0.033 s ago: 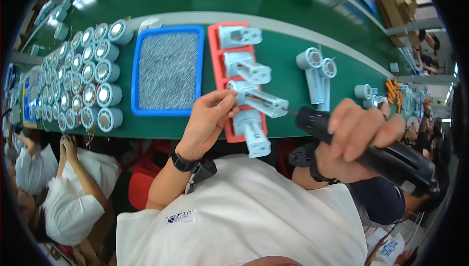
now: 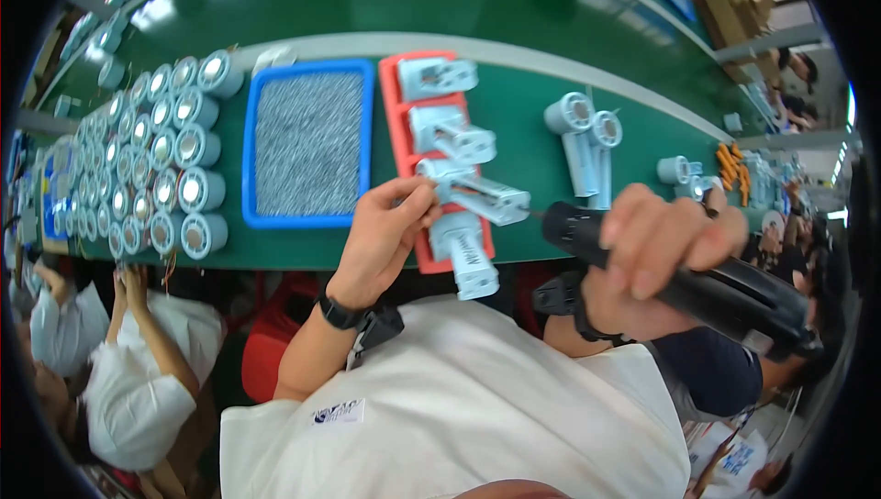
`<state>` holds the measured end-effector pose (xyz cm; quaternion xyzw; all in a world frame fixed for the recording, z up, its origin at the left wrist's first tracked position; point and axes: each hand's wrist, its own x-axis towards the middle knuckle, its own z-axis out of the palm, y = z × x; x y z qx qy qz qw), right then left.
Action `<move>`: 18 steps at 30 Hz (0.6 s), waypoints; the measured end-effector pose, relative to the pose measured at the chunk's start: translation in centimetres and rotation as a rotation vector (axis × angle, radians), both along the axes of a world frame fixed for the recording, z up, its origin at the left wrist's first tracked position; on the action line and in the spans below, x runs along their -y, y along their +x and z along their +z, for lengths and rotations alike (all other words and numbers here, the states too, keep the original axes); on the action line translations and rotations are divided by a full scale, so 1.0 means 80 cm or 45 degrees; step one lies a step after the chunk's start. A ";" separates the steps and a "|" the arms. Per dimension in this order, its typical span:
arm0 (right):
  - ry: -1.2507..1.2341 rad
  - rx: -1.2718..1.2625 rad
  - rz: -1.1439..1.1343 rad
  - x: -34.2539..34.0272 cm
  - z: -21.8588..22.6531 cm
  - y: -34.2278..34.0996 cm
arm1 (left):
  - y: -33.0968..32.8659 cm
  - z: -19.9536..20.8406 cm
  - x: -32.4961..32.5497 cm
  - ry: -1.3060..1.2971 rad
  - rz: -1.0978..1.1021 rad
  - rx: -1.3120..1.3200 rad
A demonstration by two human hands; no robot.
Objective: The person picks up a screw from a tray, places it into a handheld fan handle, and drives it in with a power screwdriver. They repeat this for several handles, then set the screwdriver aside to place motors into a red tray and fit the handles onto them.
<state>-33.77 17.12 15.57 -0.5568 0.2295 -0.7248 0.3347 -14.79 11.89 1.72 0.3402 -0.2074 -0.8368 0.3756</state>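
Observation:
My left hand [image 2: 390,238] is closed in a pinch, its fingertips against the round end of a light-blue fan housing [image 2: 491,198]. Whether anything small sits between those fingertips is hidden. This housing lies in a red holder [image 2: 397,118] beside several others, its long handle pointing right. My right hand [image 2: 656,256] is wrapped round a black electric screwdriver [image 2: 743,306]. Its thin bit meets, or nearly meets, the handle's far end; I cannot tell whether they touch. Nearest to me in the holder is another housing [image 2: 471,260] with dark lettering on its handle.
Left of the holder, a blue tray [image 2: 368,146] contains many small metal screws. Rows of round light-blue motor units [image 2: 197,189] stand farther left. Two handled housings [image 2: 578,155] lie to the right, before orange parts [image 2: 731,169]. A co-worker [image 2: 151,352] sits at the left.
The whole view has shifted slightly, so the bench things appear a little lower and farther left. Both hands and the screwdriver keep about the same place against the housing.

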 end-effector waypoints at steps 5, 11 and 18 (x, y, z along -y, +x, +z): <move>-0.075 0.043 0.113 -0.002 -0.006 -0.015 | -0.004 -0.013 0.004 -0.108 -0.033 0.027; -0.137 0.201 -0.035 -0.027 0.008 -0.012 | 0.003 -0.009 -0.007 -0.144 -0.039 0.037; -0.180 0.383 0.014 -0.020 0.012 -0.022 | 0.004 -0.004 -0.017 -0.021 0.054 -0.017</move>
